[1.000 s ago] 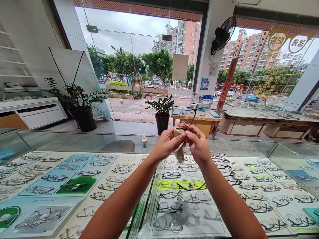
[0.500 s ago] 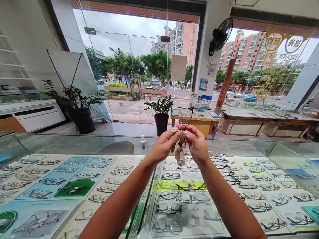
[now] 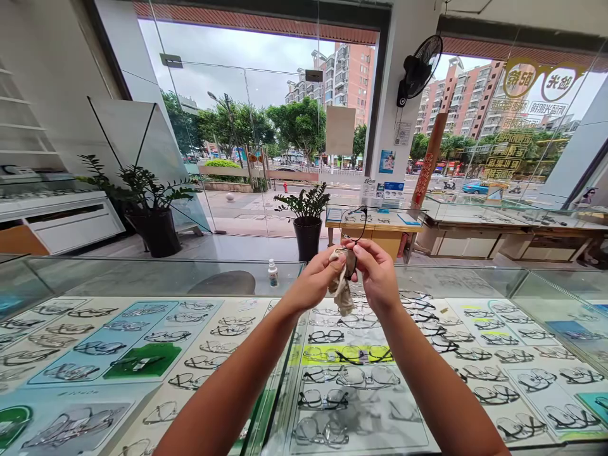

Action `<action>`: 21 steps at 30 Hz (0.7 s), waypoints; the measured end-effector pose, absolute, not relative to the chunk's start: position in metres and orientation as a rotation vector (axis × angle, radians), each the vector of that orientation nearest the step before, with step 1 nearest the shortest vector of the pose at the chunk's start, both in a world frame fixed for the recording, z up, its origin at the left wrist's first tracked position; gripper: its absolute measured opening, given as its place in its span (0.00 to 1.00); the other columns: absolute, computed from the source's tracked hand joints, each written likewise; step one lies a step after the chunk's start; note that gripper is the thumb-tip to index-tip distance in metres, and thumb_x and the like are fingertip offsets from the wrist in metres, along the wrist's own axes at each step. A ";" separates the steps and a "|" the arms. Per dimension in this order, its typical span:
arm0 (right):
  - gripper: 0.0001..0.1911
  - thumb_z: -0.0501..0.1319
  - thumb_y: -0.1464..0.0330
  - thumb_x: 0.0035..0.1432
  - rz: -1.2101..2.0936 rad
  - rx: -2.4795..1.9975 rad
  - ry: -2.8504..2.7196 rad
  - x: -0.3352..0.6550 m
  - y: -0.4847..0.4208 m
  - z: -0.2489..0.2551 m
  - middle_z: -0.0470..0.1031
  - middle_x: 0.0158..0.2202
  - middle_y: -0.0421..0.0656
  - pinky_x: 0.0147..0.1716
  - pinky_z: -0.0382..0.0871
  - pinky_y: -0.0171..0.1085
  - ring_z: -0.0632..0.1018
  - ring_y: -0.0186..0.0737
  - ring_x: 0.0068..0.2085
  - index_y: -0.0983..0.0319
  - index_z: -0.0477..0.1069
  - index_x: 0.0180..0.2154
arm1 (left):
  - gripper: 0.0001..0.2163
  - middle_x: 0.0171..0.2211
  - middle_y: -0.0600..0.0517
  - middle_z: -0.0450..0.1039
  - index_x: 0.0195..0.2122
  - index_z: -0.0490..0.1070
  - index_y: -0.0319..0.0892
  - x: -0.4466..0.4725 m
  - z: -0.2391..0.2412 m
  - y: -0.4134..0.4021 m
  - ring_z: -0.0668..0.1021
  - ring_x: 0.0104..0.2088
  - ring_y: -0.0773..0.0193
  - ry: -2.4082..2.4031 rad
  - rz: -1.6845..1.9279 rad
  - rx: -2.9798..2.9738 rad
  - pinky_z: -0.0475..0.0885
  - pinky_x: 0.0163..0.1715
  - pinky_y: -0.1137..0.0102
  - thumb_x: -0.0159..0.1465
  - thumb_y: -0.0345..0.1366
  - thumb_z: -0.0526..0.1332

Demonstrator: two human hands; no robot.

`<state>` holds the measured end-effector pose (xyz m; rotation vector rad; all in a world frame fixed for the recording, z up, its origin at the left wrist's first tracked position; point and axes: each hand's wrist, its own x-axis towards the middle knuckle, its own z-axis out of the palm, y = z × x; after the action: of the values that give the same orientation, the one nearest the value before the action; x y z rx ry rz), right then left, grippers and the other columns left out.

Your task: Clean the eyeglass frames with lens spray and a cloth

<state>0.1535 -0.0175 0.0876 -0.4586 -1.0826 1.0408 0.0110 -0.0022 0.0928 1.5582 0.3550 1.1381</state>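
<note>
Only the head view to go on here. Left hand (image 3: 316, 275) has its thumb and fingers pinched on a crumpled beige cloth (image 3: 342, 294), bunched up against the lower lens of a pair of glasses (image 3: 353, 239). Right hand (image 3: 377, 272) is clamped on the thin dark frame, by the look of it near the bridge. The whole thing's held up in the air over the far part of the glass counter (image 3: 152, 278), right of the little white bottle (image 3: 272, 273).

My read: it's the lens-wiping step, lower lens being done. Next move calls for a steady right pinch and light cloth pressure, so the thin rim doesn't get bent.

As for how they point: on end, one rim sticking up above the fingers, so the long axis runs roughly upright. Can't tell which way the temples go, too small and covered.
</note>
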 end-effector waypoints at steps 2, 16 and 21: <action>0.13 0.75 0.57 0.54 1.061 -0.460 -1.066 0.154 -0.018 0.088 0.84 0.46 0.45 0.19 0.62 0.31 0.74 0.35 0.31 0.59 0.83 0.36 | 0.23 0.34 0.51 0.77 0.48 0.76 0.40 0.011 0.094 -0.002 0.80 0.32 0.64 0.363 1.125 1.542 0.73 0.32 0.71 0.61 0.52 0.74; 0.12 0.77 0.60 0.51 1.013 -0.395 -1.003 0.170 -0.015 0.098 0.84 0.40 0.43 0.33 0.75 0.35 0.79 0.38 0.39 0.58 0.82 0.34 | 0.26 0.30 0.48 0.78 0.35 0.76 0.39 0.012 0.096 0.001 0.76 0.30 0.63 0.581 1.235 1.571 0.70 0.30 0.71 0.63 0.62 0.66; 0.08 0.75 0.62 0.54 0.989 -0.379 -0.980 0.181 -0.020 0.106 0.85 0.40 0.42 0.42 0.76 0.36 0.81 0.40 0.45 0.57 0.82 0.34 | 0.22 0.30 0.50 0.75 0.35 0.73 0.42 -0.011 0.102 0.015 0.72 0.30 0.63 0.809 1.222 1.893 0.66 0.32 0.69 0.70 0.57 0.57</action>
<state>0.1811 -0.0197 0.1064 -0.3789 -0.9801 0.9887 -0.0111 0.0151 0.1017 1.8928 0.8087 1.2216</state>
